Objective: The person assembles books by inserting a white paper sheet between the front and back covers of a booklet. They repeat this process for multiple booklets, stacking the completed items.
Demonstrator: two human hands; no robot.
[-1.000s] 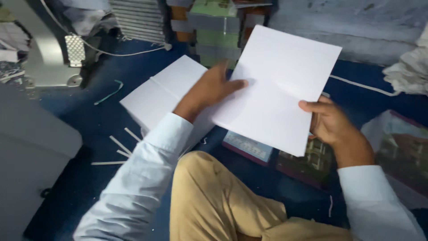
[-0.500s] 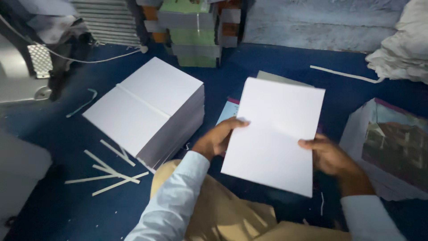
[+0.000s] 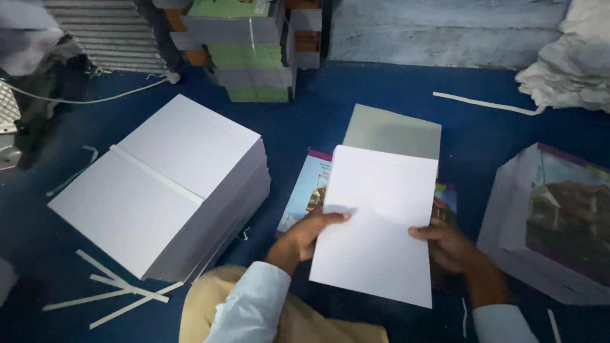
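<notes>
Seated worker holding a bundle of ruled sheets [image 3: 381,222] over a dark blue floor [image 3: 318,121]. The left hand [image 3: 311,232] grips the bundle's left edge, thumb on top and fingers hidden beneath. The right hand [image 3: 451,244] pinches the right edge in the same way. Both hands are closed on the paper, which hangs tilted above a colour-printed cover [image 3: 308,187] lying flat on the floor, and partly hides it. A grey board [image 3: 394,130] lies just beyond the bundle's far edge.

Risks, as a judgement: the bundle is held only at its two side edges, so the unsupported near end may sag, letting sheets fan out or slide apart. A loosened thumb would likely spill them across the cover. Any skew between the hands would leave the edges uneven.

Surroundings: a tall stack of white paper [image 3: 165,184], crossed by a thin paper band, stands to the left, close to the left elbow and khaki-clad knee [image 3: 210,305]. Loose paper strips [image 3: 114,292] lie on the floor beside it. A pile of printed covers [image 3: 559,222] sits at the right, near the right forearm. Green and grey book stacks [image 3: 248,51] stand at the back, a white cable [image 3: 95,98] trails at far left, and crumpled white cloth [image 3: 572,63] fills the upper right corner. The two side piles narrow the working space.
</notes>
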